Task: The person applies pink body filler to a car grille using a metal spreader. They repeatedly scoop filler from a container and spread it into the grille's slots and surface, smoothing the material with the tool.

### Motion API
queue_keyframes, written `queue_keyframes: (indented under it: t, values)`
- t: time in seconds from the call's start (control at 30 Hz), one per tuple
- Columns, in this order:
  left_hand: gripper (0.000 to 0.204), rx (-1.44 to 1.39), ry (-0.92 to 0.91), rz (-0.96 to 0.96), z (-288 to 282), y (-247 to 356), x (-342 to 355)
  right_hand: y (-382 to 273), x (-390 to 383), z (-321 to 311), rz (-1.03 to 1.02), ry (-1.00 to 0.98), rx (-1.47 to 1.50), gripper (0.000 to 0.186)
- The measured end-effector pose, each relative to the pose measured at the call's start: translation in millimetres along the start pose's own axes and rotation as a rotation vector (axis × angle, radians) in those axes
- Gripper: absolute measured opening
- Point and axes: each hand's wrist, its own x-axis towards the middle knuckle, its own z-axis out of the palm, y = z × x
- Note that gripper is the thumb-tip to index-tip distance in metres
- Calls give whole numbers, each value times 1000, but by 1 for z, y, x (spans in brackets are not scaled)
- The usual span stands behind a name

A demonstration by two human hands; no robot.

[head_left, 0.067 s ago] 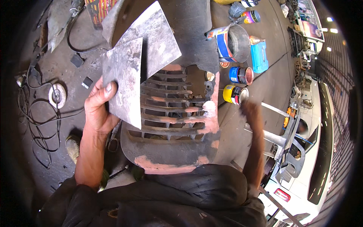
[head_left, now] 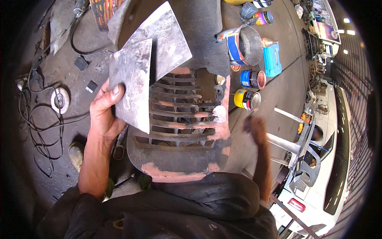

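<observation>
Left hand (head_left: 105, 108) is pinching a smudgy grey rectangular sheet (head_left: 132, 85). Right hand (head_left: 256, 128) is looking blurry, can't tell its grip; careless swinging could be toppling that yellow-black round tin (head_left: 247, 99).

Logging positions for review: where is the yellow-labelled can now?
In the head view, the yellow-labelled can sits right of centre, below the blue-labelled can and above the right hand.

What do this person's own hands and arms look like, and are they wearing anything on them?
The left hand is gloveless, its thumbnail showing; the right hand looks bare too, but is too blurred for detail. Both forearms are uncovered, with no watch visible. The left sleeve is dark, plain cloth.
</observation>
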Motion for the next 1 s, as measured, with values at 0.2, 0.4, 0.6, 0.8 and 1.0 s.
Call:
queue_keyframes:
  t: [0.2,0.4,0.6,0.8,1.0]
  values:
    - [51,20,-49,2,5,-2,14,-13,-55,57,-55,111,-181,26]
    - [49,-8,-64,29,2,0,14,-109,-25,40,-355,-45,-242,52]
    - [47,-20,-53,20,-3,-3,11,-101,-8,45,-423,-94,-340,57]
    - [46,-33,-47,6,-6,-3,8,-117,1,46,-396,-93,-212,58]
    - [52,2,20,1,0,-5,9,-120,6,29,-427,-323,-399,61]
